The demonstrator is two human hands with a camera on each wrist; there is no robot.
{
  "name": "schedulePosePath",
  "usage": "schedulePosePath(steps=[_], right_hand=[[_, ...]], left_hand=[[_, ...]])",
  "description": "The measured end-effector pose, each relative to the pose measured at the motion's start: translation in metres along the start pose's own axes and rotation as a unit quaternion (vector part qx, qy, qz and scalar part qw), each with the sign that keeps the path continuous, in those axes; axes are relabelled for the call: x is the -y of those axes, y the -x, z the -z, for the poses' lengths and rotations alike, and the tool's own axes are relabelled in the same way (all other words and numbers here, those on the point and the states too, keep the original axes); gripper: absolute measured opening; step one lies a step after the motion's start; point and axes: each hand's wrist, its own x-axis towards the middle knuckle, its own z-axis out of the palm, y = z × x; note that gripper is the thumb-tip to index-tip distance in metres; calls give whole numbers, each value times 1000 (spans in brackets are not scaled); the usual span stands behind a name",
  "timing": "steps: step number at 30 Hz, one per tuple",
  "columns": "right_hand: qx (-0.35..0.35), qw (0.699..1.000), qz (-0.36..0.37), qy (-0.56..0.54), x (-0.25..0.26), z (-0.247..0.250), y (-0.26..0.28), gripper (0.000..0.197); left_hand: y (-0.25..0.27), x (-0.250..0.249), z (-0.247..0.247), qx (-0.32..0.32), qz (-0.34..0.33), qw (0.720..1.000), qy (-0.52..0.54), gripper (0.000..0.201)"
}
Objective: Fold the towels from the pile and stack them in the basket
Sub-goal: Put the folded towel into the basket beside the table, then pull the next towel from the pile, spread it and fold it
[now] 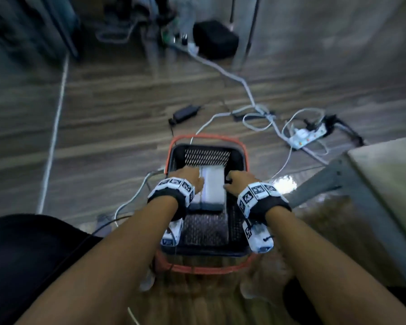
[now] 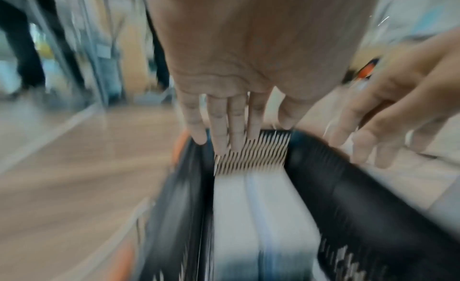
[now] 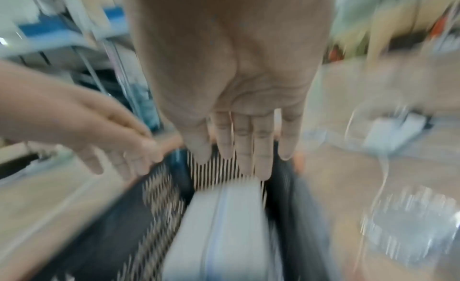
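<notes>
Floor (image 1: 117, 109): wood-look planks, cables and a power strip (image 1: 307, 137).
Basket (image 1: 238, 158): black mesh, orange-rimmed, on the floor.
Towels (image 1: 212, 188): folded white stack inside the basket.
Left hand (image 1: 189, 181): fingers straight, empty, apparently above the stack's left edge.
Right hand (image 1: 240, 182): likewise, on the right.

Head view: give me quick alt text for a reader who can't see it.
Both hands, left and right, reach into a black basket on the floor, flanking a folded white towel inside. White cables trail across the wooden floor beyond.
</notes>
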Motion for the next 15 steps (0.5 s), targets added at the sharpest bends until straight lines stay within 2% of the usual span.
schedulePosePath(steps=[6,8,12,15], right_hand=[[-129,991,-8,-38,-2,113,122,35],[-167,985,-12,-51,-4,140,166,36],[-253,966,-17,-41,-16,174,250,36],[-275,960,-39,-37,-33,186,310,33]], left_hand=[[84,-53,110,-111,-65,992,-3,39],[121,-77,139,-147,-107,983,8,38],[189,-128,178,-190,-196,962,19,42],[231,-161,191,-202,-240,949,-15,41]])
